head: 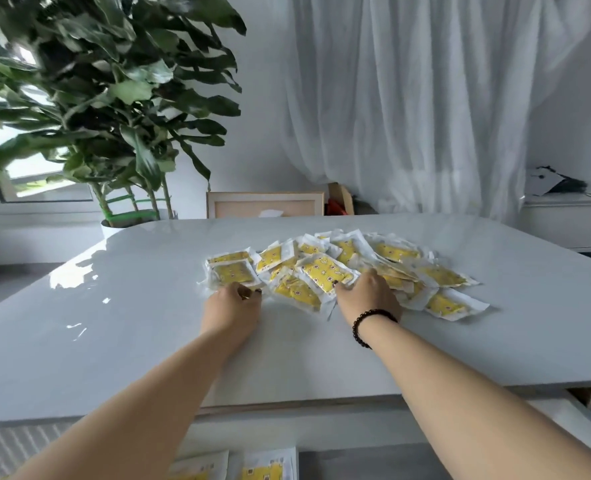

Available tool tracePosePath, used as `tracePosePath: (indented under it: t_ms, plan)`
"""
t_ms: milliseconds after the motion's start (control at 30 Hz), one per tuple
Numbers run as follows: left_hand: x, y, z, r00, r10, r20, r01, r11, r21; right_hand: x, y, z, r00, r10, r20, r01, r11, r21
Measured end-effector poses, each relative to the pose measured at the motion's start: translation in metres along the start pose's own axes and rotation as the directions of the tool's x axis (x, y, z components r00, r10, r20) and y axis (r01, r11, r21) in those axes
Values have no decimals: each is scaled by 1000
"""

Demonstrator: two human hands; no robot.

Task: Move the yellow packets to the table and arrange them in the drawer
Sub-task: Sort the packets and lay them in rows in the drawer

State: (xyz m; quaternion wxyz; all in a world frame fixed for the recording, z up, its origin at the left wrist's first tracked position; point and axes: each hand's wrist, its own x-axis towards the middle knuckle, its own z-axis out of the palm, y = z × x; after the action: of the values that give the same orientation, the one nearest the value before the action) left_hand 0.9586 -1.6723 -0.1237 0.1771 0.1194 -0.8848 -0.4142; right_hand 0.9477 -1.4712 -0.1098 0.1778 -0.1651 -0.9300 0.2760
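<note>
The yellow packets lie heaped on the bench, spread left to right just beyond both hands; the left hand pinches the leftmost packet's near edge, the right hand rests curled on the heap's middle, grip unclear

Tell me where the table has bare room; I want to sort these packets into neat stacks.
The table is bare left of the left hand, out to the plant-side edge, and along the near edge between the forearms. A bare strip also runs behind the yellow packets and to their right. It is crowded mid-table, where the right hand rests on the heap.
</note>
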Motion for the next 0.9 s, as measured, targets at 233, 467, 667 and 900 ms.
tracePosePath:
  t_ms: [233, 467, 667, 900]
  plan:
    - [7, 35, 23, 995, -87, 56, 71, 967, 244, 17, -9, 15, 1000, -12, 4, 13, 999, -33]
    - [5, 32, 23, 999, -39, -16, 33, 962, -271, 20, -3, 15, 998, -38, 47, 32, 992, 125]
    - [2, 31, 11, 983, -140, -119, 49, 824, -564, 13, -6, 8, 987, -93, 134, 90, 996, 28]
    - [-13, 35, 15, 955, 82, 286, 13, 950, -313, 10, -7, 9, 976, -120, 179, 139, 985, -98]
